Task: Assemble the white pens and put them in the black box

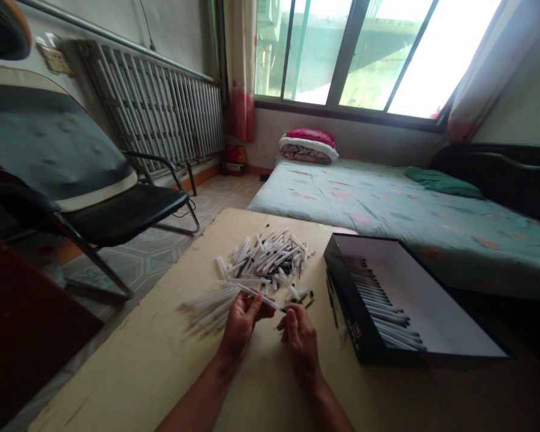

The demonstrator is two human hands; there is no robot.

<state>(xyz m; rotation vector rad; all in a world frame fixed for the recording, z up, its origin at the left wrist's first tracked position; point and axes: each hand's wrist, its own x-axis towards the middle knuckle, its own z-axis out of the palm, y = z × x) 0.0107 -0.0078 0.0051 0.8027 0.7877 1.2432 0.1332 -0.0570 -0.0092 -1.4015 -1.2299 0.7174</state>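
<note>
My left hand (247, 315) is closed around a white pen barrel (266, 300), which slants down to the right. At the barrel's dark lower end, the fingers of my right hand (299, 333) are pinched together on a small dark part of the pen. Just beyond my hands lies a heap of loose pen parts (270, 255), white tubes mixed with black pieces. A row of clear-white barrels (211, 306) spreads out left of my left hand. Several small caps and dark bits (302, 295) lie past my right hand.
On the table (130, 354), to the right, stands a black box (360, 336) with a white inside, holding a row of pens (382, 306). Dark thin rods (333, 297) lie along its left side. A bed (364, 186) adjoins the far edge; a chair (117, 210) stands left.
</note>
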